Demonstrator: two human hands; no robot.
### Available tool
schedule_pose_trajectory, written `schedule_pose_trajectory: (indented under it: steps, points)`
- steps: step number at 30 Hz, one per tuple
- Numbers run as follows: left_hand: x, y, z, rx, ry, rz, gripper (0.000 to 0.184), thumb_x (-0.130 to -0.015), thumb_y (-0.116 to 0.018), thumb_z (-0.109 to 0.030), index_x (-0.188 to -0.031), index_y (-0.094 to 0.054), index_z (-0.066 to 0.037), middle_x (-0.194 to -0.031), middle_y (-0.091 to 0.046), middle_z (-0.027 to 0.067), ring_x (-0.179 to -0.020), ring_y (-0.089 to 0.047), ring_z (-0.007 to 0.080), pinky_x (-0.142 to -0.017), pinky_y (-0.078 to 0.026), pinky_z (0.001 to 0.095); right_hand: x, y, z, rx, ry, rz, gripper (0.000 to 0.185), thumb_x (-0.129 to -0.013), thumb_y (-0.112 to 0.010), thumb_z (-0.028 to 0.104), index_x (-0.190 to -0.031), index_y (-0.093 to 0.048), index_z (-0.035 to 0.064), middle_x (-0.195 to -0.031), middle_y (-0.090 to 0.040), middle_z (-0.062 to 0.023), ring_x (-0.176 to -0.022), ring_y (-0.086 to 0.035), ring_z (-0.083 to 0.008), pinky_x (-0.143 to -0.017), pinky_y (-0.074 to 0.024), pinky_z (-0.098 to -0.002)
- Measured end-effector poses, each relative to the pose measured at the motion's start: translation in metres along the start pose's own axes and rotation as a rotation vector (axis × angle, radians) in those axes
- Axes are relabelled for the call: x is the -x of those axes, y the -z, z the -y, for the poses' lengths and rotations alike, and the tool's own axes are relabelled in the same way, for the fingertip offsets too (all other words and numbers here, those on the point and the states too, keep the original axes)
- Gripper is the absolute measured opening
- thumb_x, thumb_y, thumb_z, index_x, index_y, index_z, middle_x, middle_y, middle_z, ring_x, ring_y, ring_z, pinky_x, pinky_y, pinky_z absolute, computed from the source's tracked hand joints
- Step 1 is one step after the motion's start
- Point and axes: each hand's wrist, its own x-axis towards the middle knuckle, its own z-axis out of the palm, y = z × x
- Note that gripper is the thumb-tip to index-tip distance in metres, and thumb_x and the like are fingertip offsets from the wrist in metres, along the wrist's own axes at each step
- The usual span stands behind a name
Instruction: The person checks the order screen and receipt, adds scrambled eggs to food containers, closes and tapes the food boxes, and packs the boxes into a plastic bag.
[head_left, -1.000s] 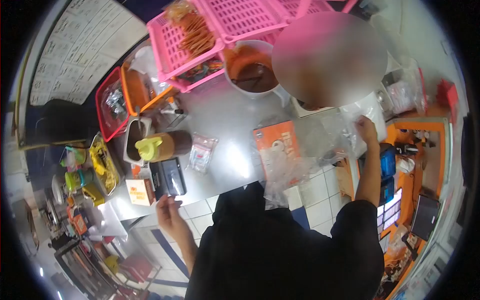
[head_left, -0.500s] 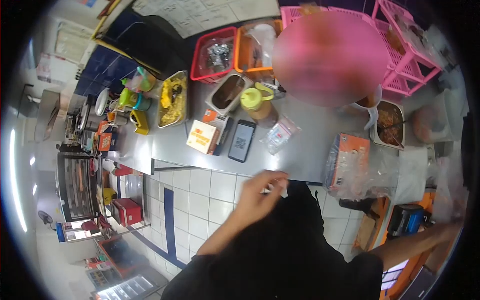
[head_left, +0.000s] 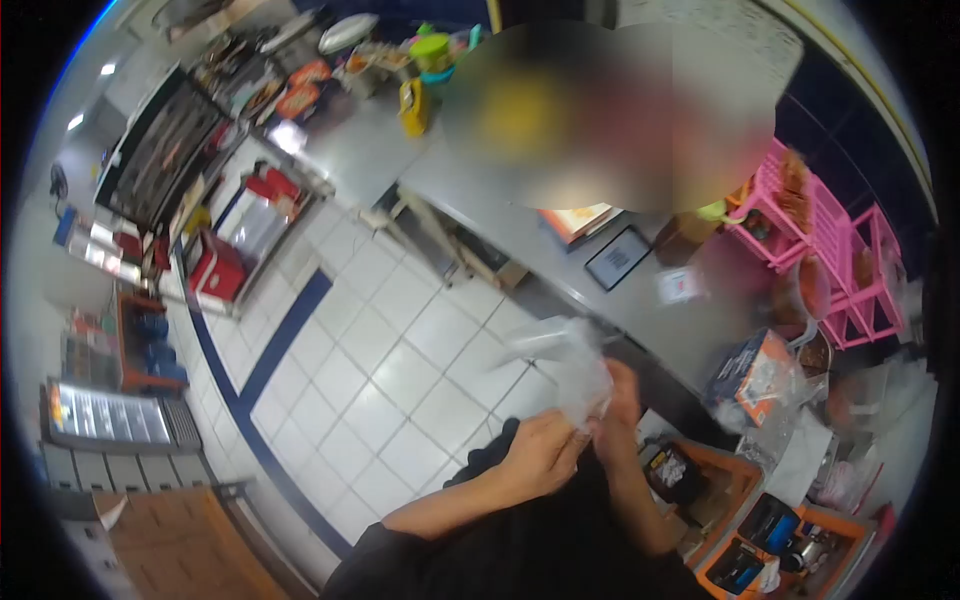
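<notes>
A clear plastic bag (head_left: 570, 365) is held up in front of my body, over the tiled floor. My left hand (head_left: 543, 455) has its fingers closed on the bag's lower end. Beside it, my right hand (head_left: 618, 405) grips the same end from the right, its fingertips partly hidden by the plastic. The bag's loose part rises above both hands and looks slightly smeared by motion. Just beyond the hands lies the steel counter, with a phone (head_left: 618, 258) showing a code on its screen and a small clear packet (head_left: 681, 286).
Pink plastic baskets (head_left: 822, 235) stand at the counter's back right. An orange and white box wrapped in plastic (head_left: 765, 375) sits near the right edge. Below it is an orange crate (head_left: 850, 545) with dark items. A yellow holder (head_left: 413, 108) stands on the far left counter.
My right hand has come from the far right to meet my left hand, and a plastic bag is now between them. The view has turned left, showing more floor.
</notes>
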Motion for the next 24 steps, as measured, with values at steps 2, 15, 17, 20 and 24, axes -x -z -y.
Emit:
schedule_pose_trajectory:
  steps: [2, 15, 17, 20, 24]
  points:
    - [0.042, 0.015, 0.016, 0.201, 0.031, 0.188, 0.036, -0.106, -0.048, -0.017, -0.137, -0.057, -0.003, -0.087, -0.065, 0.0062, -0.08, -0.062, 0.0133, -0.071, -0.049, 0.0285, 0.016, -0.038, -0.04, -0.015, -0.23, 0.181, 0.04, -0.096, -0.062, 0.023, -0.127, -0.055, -0.0004, -0.113, -0.061, -0.0093, -0.108, -0.057, -0.0185, -0.096, -0.0451, -0.0317]
    - [0.168, 0.096, 0.001, 0.999, 0.258, -0.349, 0.042, -0.108, -0.042, -0.037, -0.085, -0.057, -0.006, -0.067, -0.053, -0.0011, -0.058, -0.047, 0.0069, -0.053, -0.04, 0.0263, 0.039, -0.143, -0.045, 0.511, -0.269, 0.889, 0.037, -0.101, -0.054, 0.03, -0.115, -0.066, -0.0016, -0.092, -0.066, -0.0097, -0.083, -0.057, -0.0151, -0.079, -0.0485, -0.0303]
    - [0.185, 0.116, 0.012, 1.066, 0.074, -0.53, 0.046, -0.106, -0.047, -0.041, -0.083, -0.058, -0.002, -0.064, -0.058, 0.0032, -0.054, -0.054, 0.0106, -0.047, -0.042, 0.0288, 0.022, -0.118, -0.022, 0.623, -0.261, 0.95, 0.038, -0.102, -0.053, 0.031, -0.113, -0.068, -0.0018, -0.088, -0.067, -0.0098, -0.079, -0.057, -0.0146, -0.076, -0.049, -0.03]
    - [0.197, 0.164, 0.016, 0.611, 0.253, -0.945, 0.047, -0.103, -0.058, -0.031, -0.128, -0.061, 0.008, -0.057, -0.049, -0.0041, -0.046, -0.044, 0.0059, -0.043, -0.033, 0.0237, -0.005, -0.083, 0.005, 0.737, -0.331, 0.962, 0.041, -0.103, -0.051, 0.034, -0.113, -0.07, -0.0012, -0.081, -0.066, -0.0076, -0.074, -0.054, -0.0127, -0.071, -0.0479, -0.029]
    - [0.184, 0.213, 0.054, 0.347, 0.424, -0.898, 0.04, -0.102, -0.059, -0.031, -0.116, -0.069, 0.005, -0.06, -0.043, -0.0099, -0.052, -0.037, 0.0025, -0.049, -0.026, 0.0218, -0.03, -0.073, 0.009, 0.78, -0.397, 0.872, 0.045, -0.105, -0.048, 0.039, -0.116, -0.068, 0.0006, -0.075, -0.061, -0.002, -0.071, -0.046, -0.0086, -0.068, -0.0446, -0.0272]
